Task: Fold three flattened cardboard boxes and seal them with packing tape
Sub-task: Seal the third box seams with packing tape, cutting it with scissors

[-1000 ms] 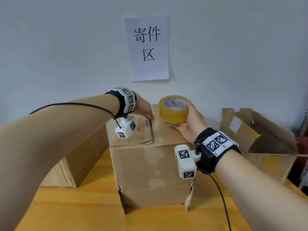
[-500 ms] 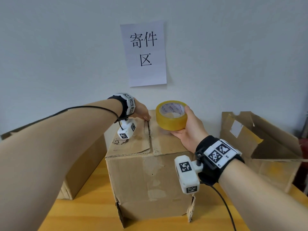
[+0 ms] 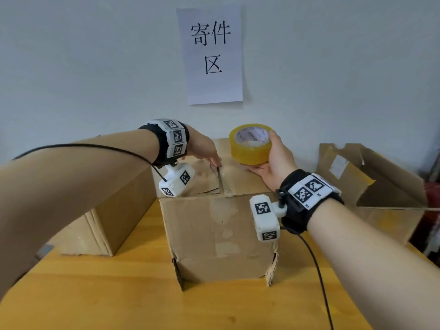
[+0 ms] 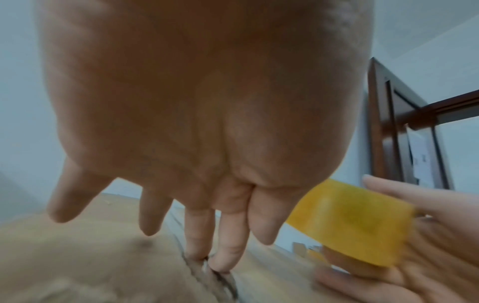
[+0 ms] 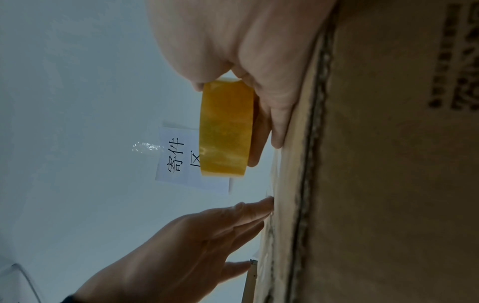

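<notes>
Fingers [image 3: 273,136] round tape roll [image 3: 250,145]

box [image 3: 214,225]: matt scuffed cardboard | tape roll [image 3: 250,148]: glossy yellow plastic | table [image 3: 119,294]: smooth wood

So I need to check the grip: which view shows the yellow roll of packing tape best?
The head view: the whole yellow roll of packing tape and its core show in the right hand. The right wrist view shows it edge-on, the left wrist view blurred.
</notes>
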